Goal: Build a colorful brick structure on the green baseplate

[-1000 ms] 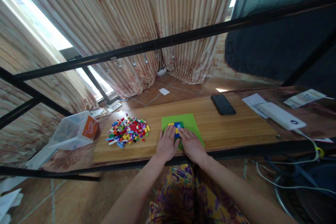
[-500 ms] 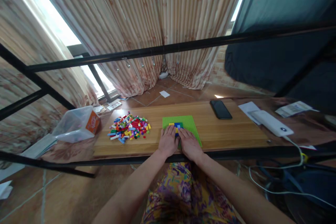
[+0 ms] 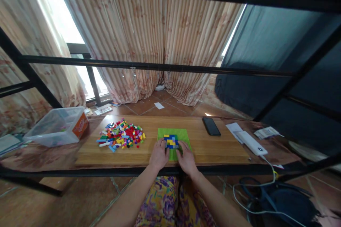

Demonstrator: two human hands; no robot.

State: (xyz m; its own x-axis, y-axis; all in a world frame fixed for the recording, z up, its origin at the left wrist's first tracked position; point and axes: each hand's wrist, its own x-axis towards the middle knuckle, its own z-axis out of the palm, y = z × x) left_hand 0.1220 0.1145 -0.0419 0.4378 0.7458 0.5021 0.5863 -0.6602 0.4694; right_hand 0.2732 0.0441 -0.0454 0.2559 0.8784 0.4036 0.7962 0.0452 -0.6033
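A block build [image 3: 171,141] of blue, yellow and green toy bricks sits on a bright green baseplate [image 3: 179,133]. At its left edge is my left hand [image 3: 159,155], fingers stretched forward and thumb apart. My right hand [image 3: 187,158] lies at the build's right edge, also with its fingers extended and thumb apart. Both sets of fingertips are at the bricks' sides; whether they press on them I cannot tell. The hands cover parts of the baseplate's left and right sides.
To the left on the wooden board [image 3: 106,158] lies a pile of loose colourful bricks [image 3: 121,134]. A clear plastic bin [image 3: 55,127] stands beyond it. On the right are a black phone [image 3: 211,126] and a white power bank [image 3: 252,142] with a cable. A black metal bar [image 3: 160,66] crosses ahead.
My hands have drawn apart from the top of the bricks to either side, uncovering the blue and yellow pattern. The camera view has shifted, with the board now lower in the picture.
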